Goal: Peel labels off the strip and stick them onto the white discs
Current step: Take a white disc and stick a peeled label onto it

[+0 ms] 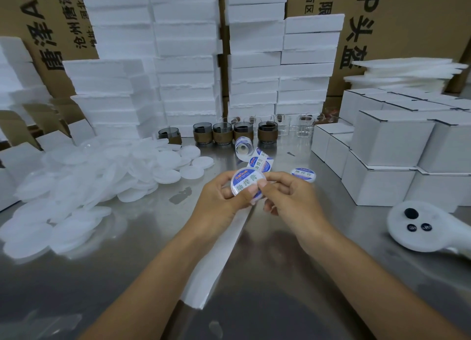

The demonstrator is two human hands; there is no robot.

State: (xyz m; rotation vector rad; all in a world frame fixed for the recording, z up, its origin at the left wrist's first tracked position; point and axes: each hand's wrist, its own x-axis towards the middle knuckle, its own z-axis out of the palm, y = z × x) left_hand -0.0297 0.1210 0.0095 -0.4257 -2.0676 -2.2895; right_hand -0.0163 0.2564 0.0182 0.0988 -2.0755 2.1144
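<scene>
Leftmost, a loose heap of white discs [102,176] spread over the steel surface [280,276], overlapping, with a few strays at its right edge. Behind it, tall stacks of white foam blocks [183,59] against printed cardboard cartons [407,20]. At the foot of the stacks, a row of glass cups in brown sleeves [223,133], then bare clear glasses [283,124] to their right. Just in front of the sleeved cups, the label roll [243,145] on its side, its strip [262,161] of blue-and-white labels trailing toward the near side and passing behind the held disc.

In the middle, raised above the surface, one labelled disc [247,184] caught between both grips, a blue-rimmed label with green characters across its face. Left grip [219,199] curled round the disc's left edge, thumb laid on the lower face. Right grip [290,194] pinching the disc's right edge, thumb pressed onto the label, forefinger over the upper rim. Below the two, a long bare white backing strip [216,258] running down the surface toward the near edge.

Just right of the right grip, a second labelled disc [303,174] flat on the surface. Farther right, stacked white boxes [395,145], with thin foam sheets [407,69] piled behind them. Nearest on the right, a white handheld device [418,227] with three black buttons, lying on the surface.
</scene>
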